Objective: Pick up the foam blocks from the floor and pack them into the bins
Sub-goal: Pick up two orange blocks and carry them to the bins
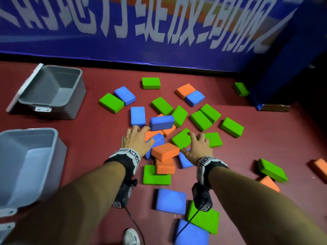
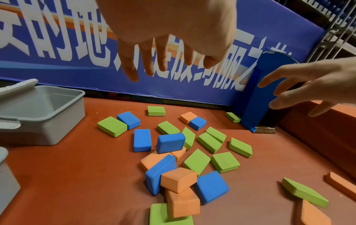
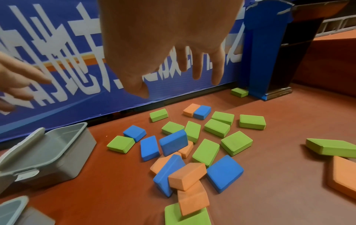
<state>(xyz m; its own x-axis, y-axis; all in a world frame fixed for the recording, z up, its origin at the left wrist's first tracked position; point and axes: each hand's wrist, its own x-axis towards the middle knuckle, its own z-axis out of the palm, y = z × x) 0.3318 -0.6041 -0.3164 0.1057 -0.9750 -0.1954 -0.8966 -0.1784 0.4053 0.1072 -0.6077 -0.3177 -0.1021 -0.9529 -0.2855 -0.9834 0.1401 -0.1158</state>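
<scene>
Several green, blue and orange foam blocks lie scattered on the red floor. In the middle an orange block (image 1: 165,151) (image 2: 178,179) (image 3: 187,175) tops a small heap, leaning on a tilted blue block (image 1: 156,141) (image 2: 161,172). My left hand (image 1: 136,141) (image 2: 165,45) hovers open above the heap's left side, fingers spread, holding nothing. My right hand (image 1: 199,147) (image 3: 173,50) hovers open above the green blocks (image 1: 181,138) to the right, also empty. Two grey bins stand open on the left: a far bin (image 1: 51,91) (image 2: 38,112) (image 3: 48,150) and a near bin (image 1: 26,165).
A blue banner wall (image 1: 159,32) runs along the back, with a blue post (image 1: 283,68) at the right. More blocks lie near my feet (image 1: 170,200) and at the right (image 1: 271,170). A white shoe (image 1: 131,236) shows at the bottom edge. Cables hang from both wrists.
</scene>
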